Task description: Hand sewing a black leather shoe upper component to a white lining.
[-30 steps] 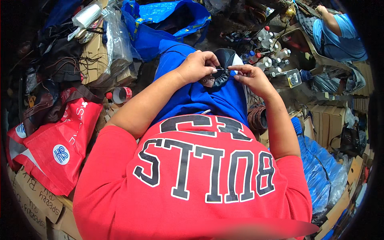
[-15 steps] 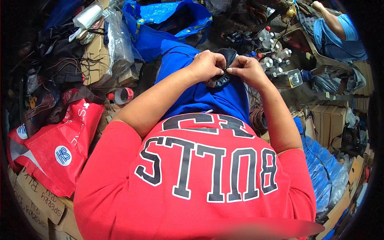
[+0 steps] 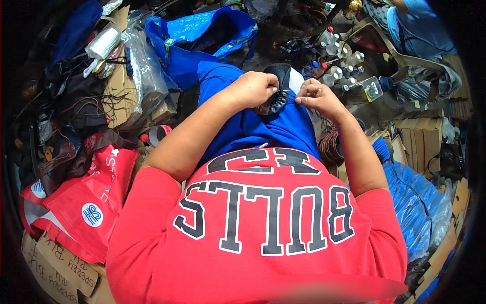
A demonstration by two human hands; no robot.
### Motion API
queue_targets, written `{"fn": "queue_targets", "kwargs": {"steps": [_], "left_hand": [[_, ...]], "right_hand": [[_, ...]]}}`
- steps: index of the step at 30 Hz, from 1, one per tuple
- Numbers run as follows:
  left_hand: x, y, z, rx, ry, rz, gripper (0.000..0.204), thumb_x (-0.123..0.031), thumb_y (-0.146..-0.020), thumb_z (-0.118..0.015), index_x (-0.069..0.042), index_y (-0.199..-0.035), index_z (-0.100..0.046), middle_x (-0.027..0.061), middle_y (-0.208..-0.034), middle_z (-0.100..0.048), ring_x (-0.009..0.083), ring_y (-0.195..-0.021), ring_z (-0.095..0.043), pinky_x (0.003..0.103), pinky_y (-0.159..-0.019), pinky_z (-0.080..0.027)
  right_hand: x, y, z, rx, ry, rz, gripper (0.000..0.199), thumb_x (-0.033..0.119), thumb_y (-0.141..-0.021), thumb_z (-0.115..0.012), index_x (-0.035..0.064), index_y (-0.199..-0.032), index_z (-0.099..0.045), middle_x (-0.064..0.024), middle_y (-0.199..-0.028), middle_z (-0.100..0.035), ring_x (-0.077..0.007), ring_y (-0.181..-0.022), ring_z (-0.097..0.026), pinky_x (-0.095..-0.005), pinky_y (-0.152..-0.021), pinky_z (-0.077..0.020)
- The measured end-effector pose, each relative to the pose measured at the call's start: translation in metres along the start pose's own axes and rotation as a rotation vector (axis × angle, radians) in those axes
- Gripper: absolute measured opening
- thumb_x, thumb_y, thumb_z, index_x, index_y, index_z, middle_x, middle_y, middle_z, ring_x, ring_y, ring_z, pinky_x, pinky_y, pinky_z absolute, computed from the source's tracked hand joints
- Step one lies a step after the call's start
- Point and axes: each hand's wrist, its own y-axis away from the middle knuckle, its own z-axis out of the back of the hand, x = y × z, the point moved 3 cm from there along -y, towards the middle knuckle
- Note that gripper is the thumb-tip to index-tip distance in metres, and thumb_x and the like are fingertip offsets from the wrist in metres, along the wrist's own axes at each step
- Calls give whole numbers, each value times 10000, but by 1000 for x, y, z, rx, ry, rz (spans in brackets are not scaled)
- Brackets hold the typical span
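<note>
A black leather piece (image 3: 281,76) with a puckered edge, looking like a shoe upper, rests on my blue-clothed lap (image 3: 238,126). My left hand (image 3: 257,90) is closed on its left side, the fingertips partly hidden against the leather. Just to the right of it, my right hand (image 3: 320,99) pinches a thin pale strand (image 3: 294,90), a thread or a needle, that runs level from the leather to my fingers. A white patch shows behind the leather, between the two hands.
An open blue bag (image 3: 174,38) lies beyond my knees. Several small bottles (image 3: 331,48) stand at the far right, near a person in blue (image 3: 422,30). A red bag (image 3: 86,197) is at my left; blue plastic (image 3: 410,207) and cardboard (image 3: 420,144) are at my right.
My right hand has drawn away to the right from the leather, and the pale strand now shows between. The left hand stays on the piece. The whole view has shifted slightly.
</note>
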Motion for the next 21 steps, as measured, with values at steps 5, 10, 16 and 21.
{"fn": "queue_targets", "kwargs": {"steps": [5, 10, 16, 21], "left_hand": [[-4, 0, 5, 17, -5, -29, 188, -154, -774, -573, -88, -928, -658, 147, -869, -661, 321, -840, -634, 388, -737, -497], [-7, 2, 11, 39, 27, -115, 202, -120, -734, -584, -83, -916, -665, 142, -849, -664, 313, -820, -640, 384, -723, -502], [-2, 6, 20, -15, -274, -103, 175, -144, -695, -678, -51, -836, -636, 143, -788, -653, 298, -756, -641, 363, -666, -497], [6, 34, 30, -180, -346, 76, 241, -271, -678, -737, -90, -765, -604, 88, -823, -662, 307, -808, -635, 429, -691, -453]], "right_hand": [[11, 21, 15, -24, -72, 44, 85, 85, -785, -669, 25, -759, -616, 2, -899, -484, -82, -806, -512, -226, -715, -419], [23, -3, 41, -219, 289, 205, 146, 161, -788, -663, 17, -794, -637, -50, -943, -509, -145, -810, -512, -270, -732, -437], [50, -5, 30, -391, 662, 357, 145, 163, -790, -664, 41, -863, -637, -101, -1024, -546, -230, -874, -571, -325, -756, -459], [82, 13, -7, -149, 1082, 555, 88, 216, -802, -629, 131, -822, -636, -43, -833, -592, -232, -835, -562, -359, -804, -379]]}}
